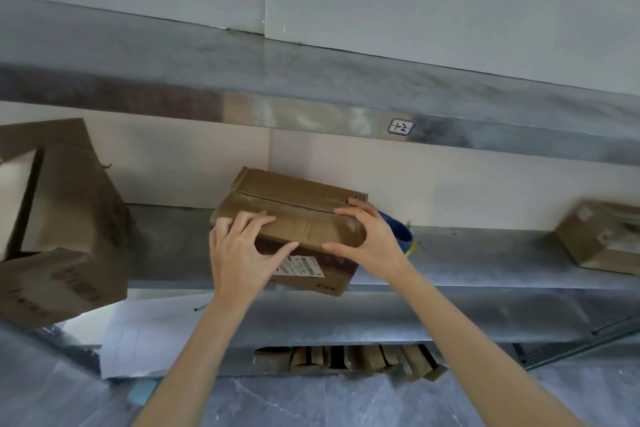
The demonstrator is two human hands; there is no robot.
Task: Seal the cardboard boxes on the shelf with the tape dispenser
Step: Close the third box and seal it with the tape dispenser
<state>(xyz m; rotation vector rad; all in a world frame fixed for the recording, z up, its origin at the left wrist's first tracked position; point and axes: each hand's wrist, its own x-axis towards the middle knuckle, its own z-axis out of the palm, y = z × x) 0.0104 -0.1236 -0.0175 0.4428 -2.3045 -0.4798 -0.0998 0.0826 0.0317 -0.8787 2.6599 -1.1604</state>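
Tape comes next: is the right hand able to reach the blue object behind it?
Probably yes: the blue object lies right behind the right hand, nothing between, but that hand must first release the box.

The cardboard box (294,208) in the middle is seen in plain brown, and a white label (301,266) printed with black bars and text is carried on its front. A blue object (401,234) edged in yellow is glimpsed behind it. The shelf (485,128) is finished in mottled grey metal, with a white tag (400,126) outlined in blue.
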